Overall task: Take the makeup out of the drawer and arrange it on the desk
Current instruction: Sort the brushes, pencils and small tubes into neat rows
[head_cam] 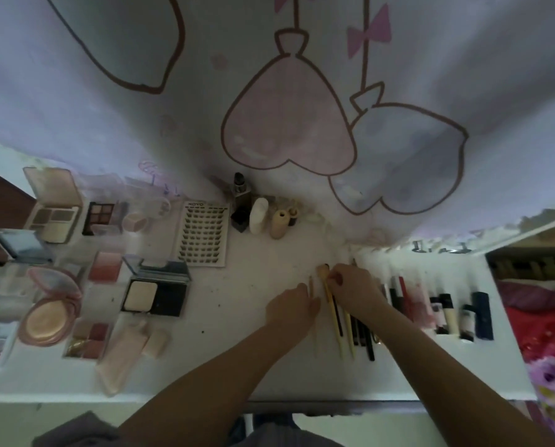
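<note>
Both forearms reach over the desk [224, 359] edge: the right hand [353, 287] pinches a yellow-handled brush [329, 301] lying near-to-far among the brush row, left hand [294, 306] resting flat just beside.

The person's two forearms are bare from wrist to elbow, with no sleeve, watch or bracelet showing on either. The left hand [291, 304] and the right hand [353, 287] wear no visible rings. Grey fabric clothing [76, 429] shows at the near edge.
</note>
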Available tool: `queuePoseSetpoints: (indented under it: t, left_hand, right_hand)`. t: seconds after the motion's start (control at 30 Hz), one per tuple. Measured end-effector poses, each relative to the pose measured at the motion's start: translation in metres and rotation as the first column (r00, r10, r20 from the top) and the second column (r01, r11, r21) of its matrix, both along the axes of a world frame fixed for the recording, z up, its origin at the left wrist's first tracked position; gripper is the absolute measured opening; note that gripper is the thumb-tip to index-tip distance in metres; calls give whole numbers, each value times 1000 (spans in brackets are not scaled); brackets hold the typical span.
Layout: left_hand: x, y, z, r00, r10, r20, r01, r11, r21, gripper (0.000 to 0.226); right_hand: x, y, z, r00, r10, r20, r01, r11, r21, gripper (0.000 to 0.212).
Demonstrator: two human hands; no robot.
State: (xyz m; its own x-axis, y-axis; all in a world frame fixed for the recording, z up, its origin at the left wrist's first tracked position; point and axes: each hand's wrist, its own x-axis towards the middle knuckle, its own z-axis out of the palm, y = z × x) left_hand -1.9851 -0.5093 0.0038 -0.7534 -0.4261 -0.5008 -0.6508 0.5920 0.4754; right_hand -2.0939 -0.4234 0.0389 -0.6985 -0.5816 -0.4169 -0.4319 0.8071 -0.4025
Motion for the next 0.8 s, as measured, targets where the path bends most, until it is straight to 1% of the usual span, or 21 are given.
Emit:
queuePoseSetpoints:
  t: [0.03, 0.1, 0.23, 0.37, 0.5, 0.57, 0.63, 0.73, 0.8]
  left_hand:
    - [-2, 2, 0, 999, -39, 12, 39, 998, -39, 33]
    - [-3, 4, -1, 998, -68, 18, 69, 994, -83, 32]
    - [0, 4, 2, 998, -59, 18, 61, 991, -117, 21]
    - [14, -9, 10, 995, -80, 56, 89, 979, -184, 19]
    - [53, -42, 9, 994, -40, 101, 66, 960, -271, 19]
    - [78, -62, 7, 993, -8, 114, 43, 950, -310, 23]
    - [100, -79, 5, 994, -14, 110, 51, 938, -343, 25]
    - [121, -97, 7, 991, -26, 131, 72, 930, -360, 20]
    - [127, -105, 10, 988, -4, 157, 61, 932, -357, 19]
  right_hand:
    - [7, 5, -1, 1000, 10, -29, -9, 999, 51, 19]
    - [22, 12, -6, 999, 18, -42, -14, 994, 111, 19]
    - [38, 14, -14, 999, -24, -42, 31, 984, 174, 21]
    - [37, 5, -13, 999, -39, -12, 41, 969, 243, 22]
    - [47, -15, -3, 999, 42, -22, -36, 975, 219, 20]
    - [64, -33, -1, 997, 81, 11, -82, 978, 194, 23]
    - [87, -54, -3, 993, 103, 56, -111, 980, 165, 27]
    - [123, -85, -9, 989, 129, 70, -136, 983, 120, 24]
    - [141, -102, -13, 988, 127, 92, -136, 985, 107, 26]
